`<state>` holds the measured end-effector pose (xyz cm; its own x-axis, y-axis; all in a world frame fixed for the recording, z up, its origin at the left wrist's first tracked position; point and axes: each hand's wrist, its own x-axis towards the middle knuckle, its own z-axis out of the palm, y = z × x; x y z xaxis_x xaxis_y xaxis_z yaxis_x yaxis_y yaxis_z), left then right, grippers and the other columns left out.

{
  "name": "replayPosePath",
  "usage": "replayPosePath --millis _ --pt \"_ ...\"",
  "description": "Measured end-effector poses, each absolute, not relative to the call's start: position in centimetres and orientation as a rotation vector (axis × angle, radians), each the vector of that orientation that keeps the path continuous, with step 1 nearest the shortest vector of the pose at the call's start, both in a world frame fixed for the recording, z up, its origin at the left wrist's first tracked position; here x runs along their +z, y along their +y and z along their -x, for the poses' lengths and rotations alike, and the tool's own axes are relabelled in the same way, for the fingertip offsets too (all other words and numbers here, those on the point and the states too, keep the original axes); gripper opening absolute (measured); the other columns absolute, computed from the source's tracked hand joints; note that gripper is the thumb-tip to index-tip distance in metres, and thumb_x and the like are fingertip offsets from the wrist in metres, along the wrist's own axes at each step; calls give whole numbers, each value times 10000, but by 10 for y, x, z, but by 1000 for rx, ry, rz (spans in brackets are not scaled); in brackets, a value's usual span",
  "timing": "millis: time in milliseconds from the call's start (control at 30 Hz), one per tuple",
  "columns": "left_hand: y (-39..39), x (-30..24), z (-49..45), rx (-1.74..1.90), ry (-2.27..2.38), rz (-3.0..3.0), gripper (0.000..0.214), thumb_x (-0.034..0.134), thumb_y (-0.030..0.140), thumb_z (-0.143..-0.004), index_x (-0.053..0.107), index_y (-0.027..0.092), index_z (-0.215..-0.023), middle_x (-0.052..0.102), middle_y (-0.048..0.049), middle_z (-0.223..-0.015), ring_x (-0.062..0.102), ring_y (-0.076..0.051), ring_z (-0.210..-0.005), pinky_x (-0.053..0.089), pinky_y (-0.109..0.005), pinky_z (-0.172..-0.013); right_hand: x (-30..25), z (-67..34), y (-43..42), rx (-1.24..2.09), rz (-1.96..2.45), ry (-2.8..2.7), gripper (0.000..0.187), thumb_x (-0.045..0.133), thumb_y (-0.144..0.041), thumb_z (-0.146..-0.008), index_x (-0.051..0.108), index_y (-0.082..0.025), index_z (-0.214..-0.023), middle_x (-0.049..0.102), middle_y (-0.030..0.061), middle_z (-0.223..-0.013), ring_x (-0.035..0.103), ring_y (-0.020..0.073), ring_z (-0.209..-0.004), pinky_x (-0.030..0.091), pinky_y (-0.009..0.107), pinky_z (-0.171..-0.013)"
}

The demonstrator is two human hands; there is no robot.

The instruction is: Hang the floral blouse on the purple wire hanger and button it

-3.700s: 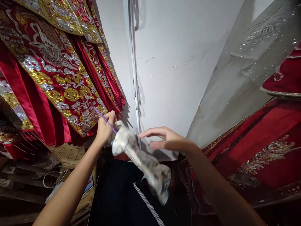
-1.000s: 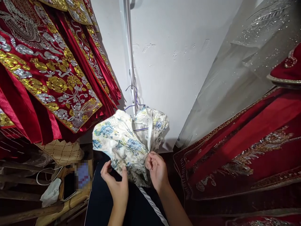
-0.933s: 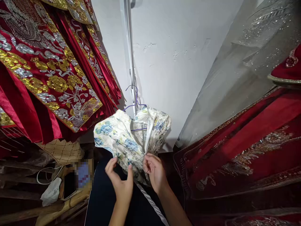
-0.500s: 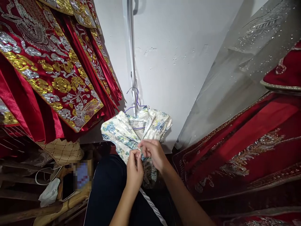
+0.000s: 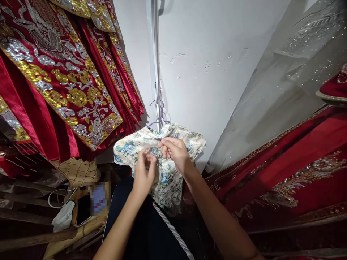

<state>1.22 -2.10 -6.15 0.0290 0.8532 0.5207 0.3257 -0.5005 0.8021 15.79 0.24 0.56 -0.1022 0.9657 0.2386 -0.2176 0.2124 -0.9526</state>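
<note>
A small white dress with blue and green flowers [image 5: 127, 148] hangs on a purple wire hanger [image 5: 162, 112] hooked on a metal pole [image 5: 155, 61] against the white wall. My right hand [image 5: 173, 151] is closed in a pinch on the dress front, just below the collar. My left hand [image 5: 144, 169] hovers at the dress's chest, fingers curled and slightly blurred; what they hold, if anything, does not show.
Red satin garments with gold and silver embroidery [image 5: 62, 83] hang at the left. More red embroidered cloth [image 5: 292, 169] and a sheer sequinned veil [image 5: 284, 72] fill the right. Below lie a dark garment with a white stripe [image 5: 135, 231], a woven basket [image 5: 78, 171] and cables.
The dress, first loose in my hands, now hangs on the hanger at the pole. Both hands climbed from its lower hem to the collar, and the dress front has spread flatter.
</note>
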Motion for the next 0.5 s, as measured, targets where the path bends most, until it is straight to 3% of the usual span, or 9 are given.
replayPosePath --millis 67,133,200,267,500 --pt "-9 -26 -10 1607 1171 -1943 360 511 282 -987 476 233 -1341 650 -52 -1013 625 -173 -898 468 -296 -825 9 -156 -1 1168 830 -1327 270 584 -371 -877 641 -158 -720 546 -25 -459 423 86 -417 307 230 -464" --pt "2 2 -9 1576 1159 -2131 173 521 283 -983 623 209 -1103 661 -44 -957 616 -167 -857 454 -280 -795 13 -155 1 1106 838 -1388 275 566 -371 -892 642 -163 -729 536 -30 -458 433 93 -428 320 235 -481" --pt "8 19 -10 1545 1161 -2256 154 537 283 -975 642 188 -913 659 -29 -864 603 -159 -804 441 -270 -766 11 -155 8 1045 861 -1402 284 557 -379 -895 634 -170 -719 510 -39 -453 426 96 -432 315 238 -483" --pt "12 25 -9 1618 1174 -2231 164 547 286 -969 633 182 -875 647 -14 -809 591 -149 -768 435 -259 -745 -1 -154 15 1007 908 -1394 285 551 -371 -885 617 -176 -689 482 -46 -452 406 96 -431 303 241 -481" --pt "32 -3 63 2143 969 -1146 122 630 290 -870 610 179 -822 600 0 -779 577 -137 -750 469 -242 -757 -73 -150 -3 1091 1058 -1275 267 515 -277 -821 561 -188 -573 431 -48 -423 380 101 -419 280 248 -481"
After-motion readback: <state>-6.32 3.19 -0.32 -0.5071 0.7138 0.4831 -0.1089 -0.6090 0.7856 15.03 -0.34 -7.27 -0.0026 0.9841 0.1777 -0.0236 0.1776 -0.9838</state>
